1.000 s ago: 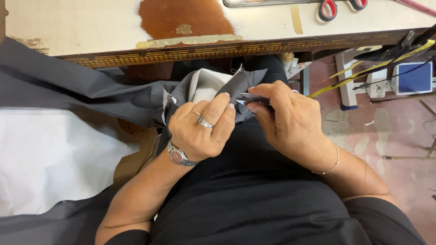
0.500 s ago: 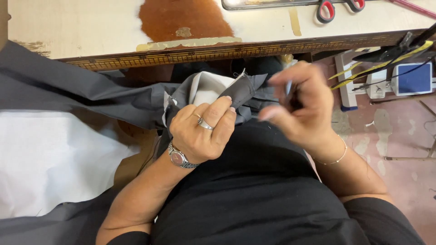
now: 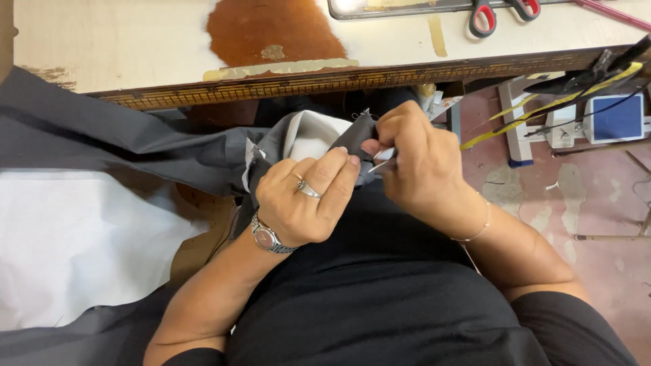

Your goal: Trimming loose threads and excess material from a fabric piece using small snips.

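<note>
My left hand (image 3: 303, 203), with a ring and a wristwatch, pinches a fold of grey fabric (image 3: 135, 146) over my lap. A white lining (image 3: 313, 134) shows inside the fold. My right hand (image 3: 422, 163) is closed around a small metal tool (image 3: 381, 161), and its tip touches the fabric edge just beside my left fingertips. The two hands are almost touching. The rest of the grey fabric trails off to the left and under my left arm.
A worn table (image 3: 135, 41) with a brown stain (image 3: 271, 30) and a measuring strip along its edge lies ahead. Red-handled scissors (image 3: 500, 11) rest on it. White cloth (image 3: 68, 237) lies at left. A blue-and-white device (image 3: 614, 118) stands on the floor at right.
My right hand lifted up and away to the right half a second ago, then came back down to the fabric edge. My left hand kept its grip and barely moved.
</note>
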